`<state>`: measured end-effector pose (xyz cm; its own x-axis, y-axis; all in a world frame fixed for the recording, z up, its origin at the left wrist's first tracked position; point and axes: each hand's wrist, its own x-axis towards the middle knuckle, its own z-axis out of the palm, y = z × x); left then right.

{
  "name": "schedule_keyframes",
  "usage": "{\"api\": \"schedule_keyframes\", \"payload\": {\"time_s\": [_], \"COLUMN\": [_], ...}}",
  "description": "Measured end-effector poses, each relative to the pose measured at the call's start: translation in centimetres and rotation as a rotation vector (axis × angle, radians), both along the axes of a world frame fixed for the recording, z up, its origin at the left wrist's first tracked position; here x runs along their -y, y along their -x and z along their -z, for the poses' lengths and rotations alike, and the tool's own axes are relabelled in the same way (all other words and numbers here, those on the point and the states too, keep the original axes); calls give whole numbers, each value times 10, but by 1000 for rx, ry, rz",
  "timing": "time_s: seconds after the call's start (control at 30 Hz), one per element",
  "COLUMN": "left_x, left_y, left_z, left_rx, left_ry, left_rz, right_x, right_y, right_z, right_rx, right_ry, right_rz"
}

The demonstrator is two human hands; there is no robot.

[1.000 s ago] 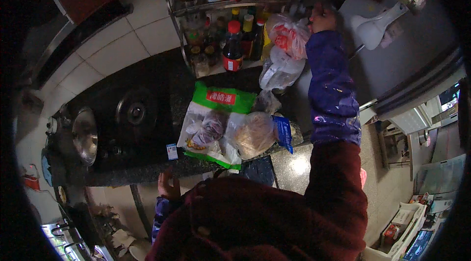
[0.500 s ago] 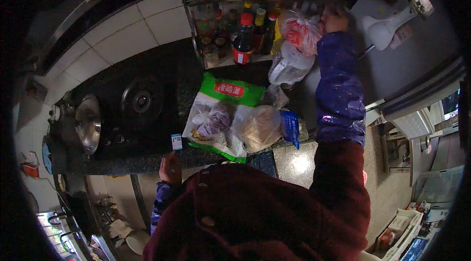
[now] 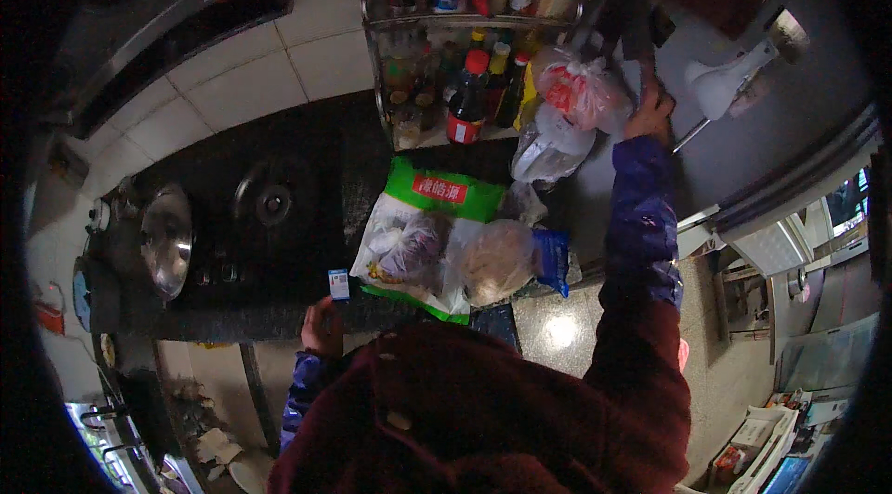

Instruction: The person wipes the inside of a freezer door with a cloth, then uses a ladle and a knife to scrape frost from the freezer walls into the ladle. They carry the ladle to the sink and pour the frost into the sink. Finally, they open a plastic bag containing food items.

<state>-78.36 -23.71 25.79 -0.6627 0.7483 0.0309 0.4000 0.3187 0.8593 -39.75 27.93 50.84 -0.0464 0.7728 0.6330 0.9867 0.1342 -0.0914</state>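
My right hand (image 3: 653,113) is stretched out at the far right, beside the tied clear bags. Its fingers are closed on a dark, long, blade-like object (image 3: 641,34) that points away from me; its kind is hard to make out in the dim light. My left hand (image 3: 322,327) is at the counter's front edge, just below a small white-and-blue card (image 3: 339,284). How its fingers are set is too dark to tell. Between my arms a green-and-white plastic bag (image 3: 446,187) lies flat under a bagged purplish item (image 3: 409,245) and a bagged round tan item (image 3: 497,262).
A two-tier rack (image 3: 469,20) of bottles and jars stands at the back. Clear bags with red (image 3: 578,90) and white (image 3: 553,148) contents sit right of it. A gas burner (image 3: 271,203) and a metal pan (image 3: 167,243) are left. A white lamp-like item (image 3: 729,80) is far right.
My right hand has drawn back towards me from the dark area behind the bags, with the dark object now showing beyond its fingers. My left hand stays near the card; the whole view has shifted slightly.
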Motion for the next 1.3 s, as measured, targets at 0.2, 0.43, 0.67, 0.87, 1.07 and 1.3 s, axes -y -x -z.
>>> {"api": "schedule_keyframes", "payload": {"time_s": [0.2, 0.43, 0.67, 0.87, 1.07, 1.3], "left_x": [-40, -31, -31, -33, -24, -27], "left_y": [-17, -6, -3, -6, -3, -12], "left_z": [-49, -42, -46, -48, -19, -47], "left_rx": [-480, -459, -400, -499, -240, -344], "left_ry": [-83, -186, -135, -158, -200, -187], "left_rz": [185, 308, 368, 334, 210, 242], "right_x": [5, -10, 27, 37, 31, 8], "right_y": [-2, -15, 24, 26, 24, 8], "right_z": [14, 32, 24, 34, 52, 64], "right_rx": [140, -358, -4, -150, -385, -495], "right_ry": [-25, 211, 74, -94, -305, -308], "right_rz": [91, -404, -295, -317, -524, -487]}}
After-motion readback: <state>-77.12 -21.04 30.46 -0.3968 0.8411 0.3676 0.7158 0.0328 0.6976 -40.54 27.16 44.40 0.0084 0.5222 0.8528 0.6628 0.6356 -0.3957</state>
